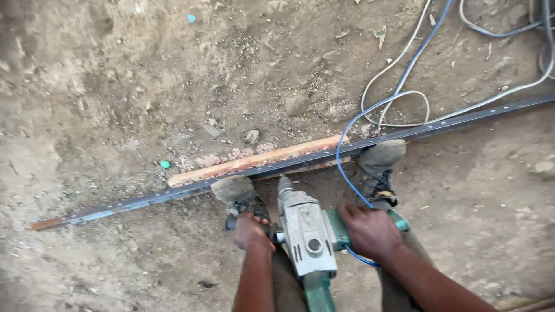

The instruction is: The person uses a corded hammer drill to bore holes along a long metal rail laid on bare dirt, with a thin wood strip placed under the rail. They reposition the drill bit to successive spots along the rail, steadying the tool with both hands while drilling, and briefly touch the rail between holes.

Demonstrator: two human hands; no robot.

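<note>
The drill [306, 228] is gripped by both closed hands [251, 231] [370, 231]; the bit could be thrown off the steel bar [289, 167] if pressure slackens.

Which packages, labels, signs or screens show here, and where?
None: no package, sign or screen in view, and no label can be made out.
Nearest candidate: the grey-and-green drill, bottom centre, held by the left hand and right hand; its casing shows only vents and a round knob.
</note>
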